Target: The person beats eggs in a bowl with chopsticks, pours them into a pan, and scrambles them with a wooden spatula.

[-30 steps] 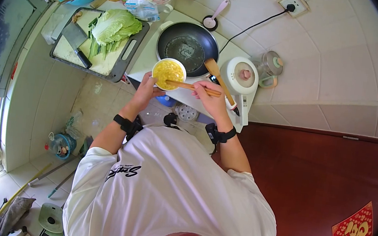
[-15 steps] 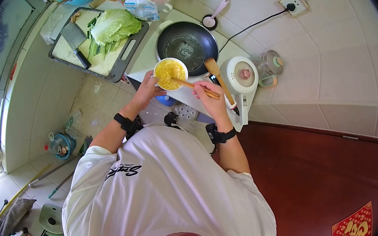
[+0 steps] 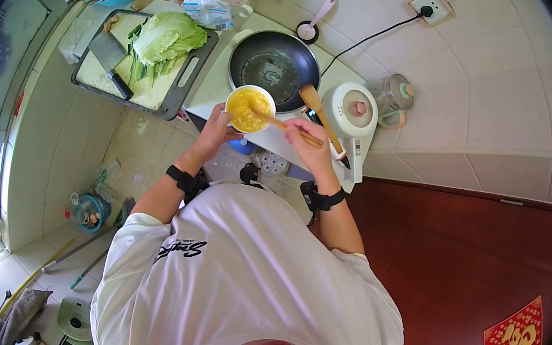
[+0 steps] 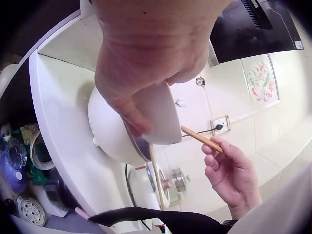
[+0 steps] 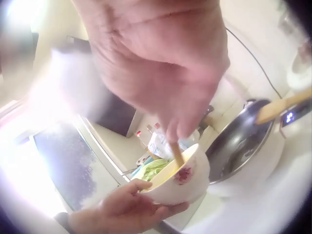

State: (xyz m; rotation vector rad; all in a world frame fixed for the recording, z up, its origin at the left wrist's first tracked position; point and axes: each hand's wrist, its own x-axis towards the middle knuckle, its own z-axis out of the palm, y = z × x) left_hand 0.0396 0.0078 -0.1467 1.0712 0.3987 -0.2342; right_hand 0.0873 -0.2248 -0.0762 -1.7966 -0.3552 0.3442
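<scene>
Near the counter's front edge my left hand [image 3: 212,133] holds a white bowl [image 5: 196,179], thumb at the rim and fingers beneath. Tilted in the wrist views, the bowl contains yellow beaten egg [image 3: 243,101]. My right hand [image 3: 311,148] pinches wooden chopsticks [image 3: 272,121], their tips down in the egg. Just beyond the bowl sits a dark frying pan [image 3: 249,46] with a little clear liquid at its bottom. A wooden spatula [image 3: 310,97] lies across the pan's right rim, its handle pointing back toward my right hand.
On the left, a cutting board [image 3: 181,92] bears cabbage [image 3: 168,38] and a cleaver [image 3: 108,52]. A white lidded pot [image 3: 348,116] stands right of the pan, with a glass jug [image 3: 396,94] behind it. A black cord [image 3: 372,36] runs up to the wall socket.
The chopsticks have swung through the egg, their tips shifting within the bowl. Bowl and left hand have moved slightly to the right; the pan and spatula stay put.
</scene>
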